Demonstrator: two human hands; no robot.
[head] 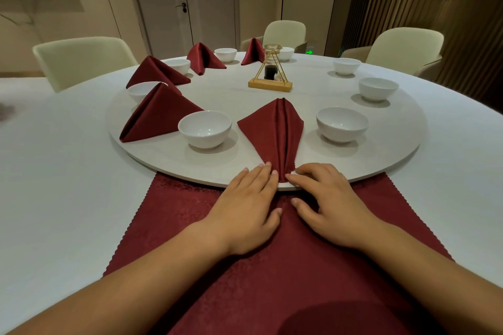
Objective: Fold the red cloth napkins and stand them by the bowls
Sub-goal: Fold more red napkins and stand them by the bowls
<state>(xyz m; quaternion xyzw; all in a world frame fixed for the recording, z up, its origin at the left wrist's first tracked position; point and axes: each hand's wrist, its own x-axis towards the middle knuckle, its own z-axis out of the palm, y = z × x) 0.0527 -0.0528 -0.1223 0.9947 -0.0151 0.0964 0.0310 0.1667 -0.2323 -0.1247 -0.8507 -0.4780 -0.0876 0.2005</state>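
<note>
Step, by my read: firm pleated base so napkin (272, 128) stands. Left hand (245, 209) presses flat, right hand (329, 207) pushes equally, pleats centred between bowls (204, 128).

Left hand: released, straight fingertips touching napkin's near left edge. Napkin on turntable (353, 163) rim, narrow end between hands. Right hand: fingers bent, tips at narrow end; gripping or not, cannot tell.

Dark red napkins (273, 128), white bowls (204, 128), pale grey turntable (381, 149), gold stand (270, 84), cream chairs (81, 60).
</note>
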